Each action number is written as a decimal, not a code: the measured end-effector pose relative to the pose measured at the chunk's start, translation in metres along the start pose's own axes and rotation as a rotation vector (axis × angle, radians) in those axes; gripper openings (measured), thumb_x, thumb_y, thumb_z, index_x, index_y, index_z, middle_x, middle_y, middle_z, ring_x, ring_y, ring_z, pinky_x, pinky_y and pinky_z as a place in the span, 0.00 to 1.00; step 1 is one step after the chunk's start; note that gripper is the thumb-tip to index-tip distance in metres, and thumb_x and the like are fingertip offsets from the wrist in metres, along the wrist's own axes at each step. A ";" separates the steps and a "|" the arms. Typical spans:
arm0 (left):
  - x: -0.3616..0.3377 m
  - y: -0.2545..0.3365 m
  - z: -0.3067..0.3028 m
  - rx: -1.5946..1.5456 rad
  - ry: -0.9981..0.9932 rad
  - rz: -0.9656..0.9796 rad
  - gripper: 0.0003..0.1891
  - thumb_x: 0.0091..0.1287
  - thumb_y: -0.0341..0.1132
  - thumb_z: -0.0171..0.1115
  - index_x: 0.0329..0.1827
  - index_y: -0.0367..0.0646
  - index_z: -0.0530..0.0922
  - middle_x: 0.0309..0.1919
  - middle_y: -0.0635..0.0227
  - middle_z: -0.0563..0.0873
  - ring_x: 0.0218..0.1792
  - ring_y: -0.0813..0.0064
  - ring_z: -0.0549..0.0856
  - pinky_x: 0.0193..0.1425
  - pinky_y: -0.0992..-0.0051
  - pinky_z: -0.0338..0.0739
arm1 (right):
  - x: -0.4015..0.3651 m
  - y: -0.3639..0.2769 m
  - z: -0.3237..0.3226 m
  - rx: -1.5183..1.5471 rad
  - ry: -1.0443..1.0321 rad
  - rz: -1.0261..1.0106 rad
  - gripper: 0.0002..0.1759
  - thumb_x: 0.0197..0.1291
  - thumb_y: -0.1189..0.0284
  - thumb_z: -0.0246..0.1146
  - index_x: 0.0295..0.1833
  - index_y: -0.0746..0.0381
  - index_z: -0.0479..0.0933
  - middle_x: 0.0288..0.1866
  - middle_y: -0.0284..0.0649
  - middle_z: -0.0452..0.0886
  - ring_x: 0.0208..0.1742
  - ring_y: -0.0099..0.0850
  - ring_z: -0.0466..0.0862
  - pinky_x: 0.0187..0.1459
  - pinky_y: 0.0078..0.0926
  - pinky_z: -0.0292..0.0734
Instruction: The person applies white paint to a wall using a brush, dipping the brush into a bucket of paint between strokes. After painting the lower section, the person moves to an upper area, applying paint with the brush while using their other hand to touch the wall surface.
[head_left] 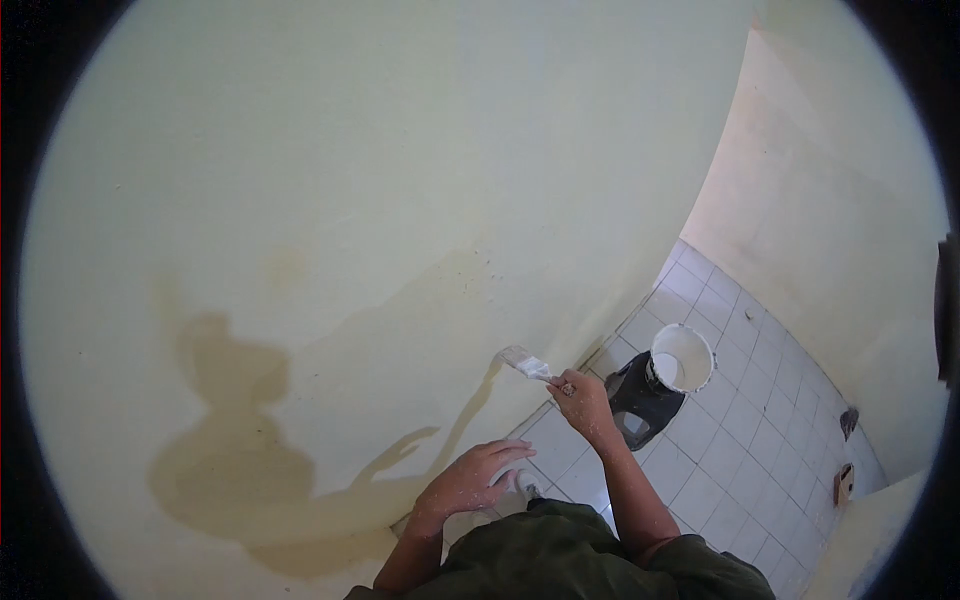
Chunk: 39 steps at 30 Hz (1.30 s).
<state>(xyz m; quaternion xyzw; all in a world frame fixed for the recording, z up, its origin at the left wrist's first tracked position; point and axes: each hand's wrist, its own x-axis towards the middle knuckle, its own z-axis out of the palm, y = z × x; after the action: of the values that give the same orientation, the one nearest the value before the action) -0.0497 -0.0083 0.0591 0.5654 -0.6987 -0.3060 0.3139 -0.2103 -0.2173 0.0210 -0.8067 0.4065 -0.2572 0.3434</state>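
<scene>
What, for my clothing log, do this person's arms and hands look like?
Both hands are ungloved: left hand, right hand with pale flecks and what looks like a ring. Forearms uncovered; short olive-green sleeves begin near the elbows.

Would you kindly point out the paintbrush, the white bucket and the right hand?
paintbrush (522, 361): head view, on the bristles.
white bucket (690, 342): head view, inner wall.
right hand (583, 402): head view, back of hand.

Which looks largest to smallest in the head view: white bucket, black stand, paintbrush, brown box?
1. The white bucket and the black stand: about alike, stand partly hidden.
2. The paintbrush in the right hand.
3. The brown box, farther off, so unsure.
</scene>
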 end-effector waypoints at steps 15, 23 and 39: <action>0.001 0.008 -0.013 0.045 -0.021 0.033 0.22 0.72 0.26 0.60 0.69 0.42 0.81 0.69 0.56 0.82 0.70 0.54 0.81 0.77 0.60 0.74 | -0.004 -0.021 -0.039 0.197 0.444 0.123 0.16 0.66 0.64 0.75 0.46 0.68 0.88 0.30 0.48 0.87 0.32 0.30 0.85 0.38 0.33 0.80; 0.002 0.002 -0.013 0.039 -0.065 0.071 0.22 0.72 0.27 0.61 0.70 0.44 0.81 0.70 0.57 0.82 0.72 0.55 0.79 0.79 0.59 0.72 | -0.002 -0.078 -0.119 0.586 0.773 -0.027 0.13 0.75 0.66 0.70 0.55 0.65 0.82 0.28 0.28 0.81 0.27 0.12 0.72 0.28 0.15 0.61; -0.003 -0.010 -0.011 0.027 -0.201 0.087 0.26 0.70 0.26 0.61 0.72 0.46 0.79 0.71 0.58 0.81 0.72 0.55 0.79 0.79 0.58 0.71 | -0.049 0.016 0.010 -0.018 0.065 0.146 0.21 0.66 0.57 0.72 0.46 0.67 0.87 0.38 0.57 0.89 0.42 0.52 0.90 0.48 0.46 0.82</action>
<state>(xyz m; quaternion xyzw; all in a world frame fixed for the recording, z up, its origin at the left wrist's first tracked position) -0.0342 -0.0079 0.0579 0.5054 -0.7546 -0.3376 0.2474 -0.2374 -0.1803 -0.0036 -0.7691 0.4776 -0.2539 0.3404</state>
